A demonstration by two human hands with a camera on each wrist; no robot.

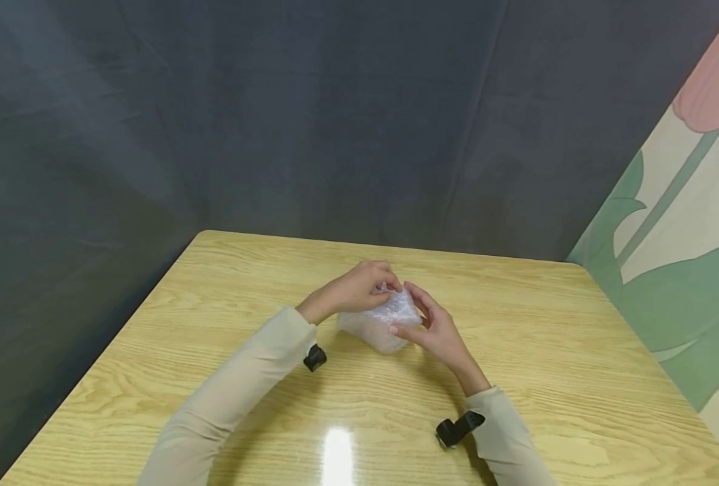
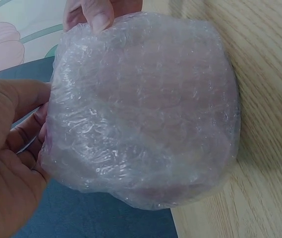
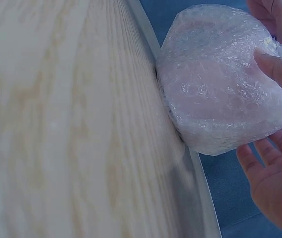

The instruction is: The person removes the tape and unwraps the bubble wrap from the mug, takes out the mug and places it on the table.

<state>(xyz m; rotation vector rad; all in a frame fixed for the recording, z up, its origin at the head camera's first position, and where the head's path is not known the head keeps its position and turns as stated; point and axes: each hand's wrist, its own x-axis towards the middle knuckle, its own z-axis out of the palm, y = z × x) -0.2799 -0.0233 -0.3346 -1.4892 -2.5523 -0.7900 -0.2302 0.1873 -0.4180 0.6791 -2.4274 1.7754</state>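
A bundle of clear bubble wrap point(image 1: 379, 329) rests upright on the wooden table, between both hands. Something pinkish shows faintly through the bubbles in the left wrist view, its kind hidden by the wrapping point(image 2: 155, 99). My left hand point(image 1: 360, 288) reaches over from the left and pinches the bundle's upper edge with thumb and curled fingers. On the right side, my right hand point(image 1: 441, 334) holds the bundle, its thumb on the near face and its fingers behind. In the right wrist view, the right thumb point(image 3: 277, 67) lies against the crinkled plastic.
The light wood-grain table point(image 1: 262, 412) spreads out around the hands. A dark curtain point(image 1: 335, 121) hangs behind its far edge, and a wall with a painted flower point(image 1: 687, 283) stands at the right. Each sleeve carries a small black wrist camera point(image 1: 314, 358).
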